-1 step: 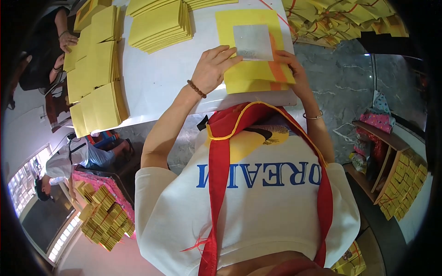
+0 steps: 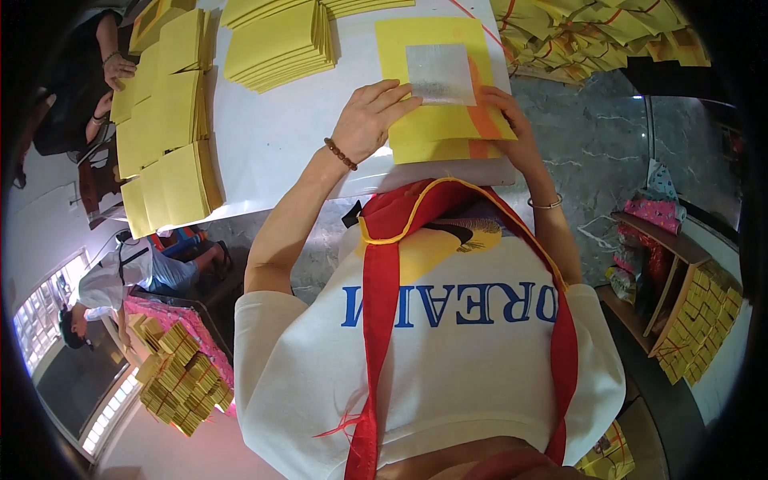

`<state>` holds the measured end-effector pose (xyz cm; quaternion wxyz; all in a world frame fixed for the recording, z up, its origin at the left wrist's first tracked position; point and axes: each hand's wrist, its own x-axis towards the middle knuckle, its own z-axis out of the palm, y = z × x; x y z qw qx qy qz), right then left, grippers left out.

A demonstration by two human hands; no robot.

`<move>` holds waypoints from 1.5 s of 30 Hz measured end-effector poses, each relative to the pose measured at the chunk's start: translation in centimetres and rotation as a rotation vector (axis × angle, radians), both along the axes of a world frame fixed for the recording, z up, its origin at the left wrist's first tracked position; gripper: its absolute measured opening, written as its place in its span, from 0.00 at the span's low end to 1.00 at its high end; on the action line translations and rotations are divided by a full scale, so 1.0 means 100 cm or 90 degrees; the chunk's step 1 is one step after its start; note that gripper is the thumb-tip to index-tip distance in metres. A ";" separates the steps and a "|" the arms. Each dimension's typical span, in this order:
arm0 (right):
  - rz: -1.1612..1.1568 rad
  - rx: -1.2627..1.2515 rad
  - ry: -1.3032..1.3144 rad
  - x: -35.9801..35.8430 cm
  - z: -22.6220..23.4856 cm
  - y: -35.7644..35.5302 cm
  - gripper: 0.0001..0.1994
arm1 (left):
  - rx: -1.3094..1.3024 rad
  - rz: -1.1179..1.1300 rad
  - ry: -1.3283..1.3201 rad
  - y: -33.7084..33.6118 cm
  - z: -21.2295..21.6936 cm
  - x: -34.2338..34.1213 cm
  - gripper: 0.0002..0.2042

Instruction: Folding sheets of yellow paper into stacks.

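A yellow paper sheet [image 2: 440,124] with an orange band and a silver square [image 2: 440,74] lies at the table's near right edge. Its near side curls up into a bent flap. My left hand [image 2: 370,118] lies at the sheet's left side, fingers stretched out and their tips on the paper beside the silver square. At the opposite side my right hand [image 2: 512,124] grips the sheet's edge, with fingers bent near the orange band. The sheet partly hides this hand, including the thumb.
Stacks of folded yellow paper [image 2: 276,44] stand on the white table [image 2: 272,144], with more piles [image 2: 168,120] along its left end. A person's hand [image 2: 118,70] rests there. Bundled yellow paper [image 2: 584,32] lies beyond the right corner. Another person [image 2: 120,276] is at lower left.
The sheet's near right corner has shifted slightly, so more of my right hand shows below it. My left hand has stayed in place.
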<state>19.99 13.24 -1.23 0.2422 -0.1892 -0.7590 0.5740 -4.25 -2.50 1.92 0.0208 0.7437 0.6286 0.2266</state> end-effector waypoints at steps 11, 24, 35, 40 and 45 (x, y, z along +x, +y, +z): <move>0.029 0.489 -0.088 0.004 0.051 -0.004 0.14 | 0.054 -0.073 0.038 -0.024 0.045 0.019 0.18; -0.182 -0.147 -0.118 -0.015 0.046 -0.033 0.19 | -0.263 0.288 -0.551 -0.002 0.014 0.021 0.14; -0.150 -0.093 -0.134 -0.015 0.024 -0.021 0.24 | -0.233 0.332 -0.641 0.008 -0.007 0.019 0.27; -0.215 -0.070 -0.155 -0.024 0.026 -0.026 0.22 | -0.204 0.323 -0.707 0.010 -0.017 0.017 0.31; -0.244 0.000 -0.186 -0.029 0.027 -0.025 0.20 | -0.205 0.345 -0.737 0.011 -0.010 0.018 0.33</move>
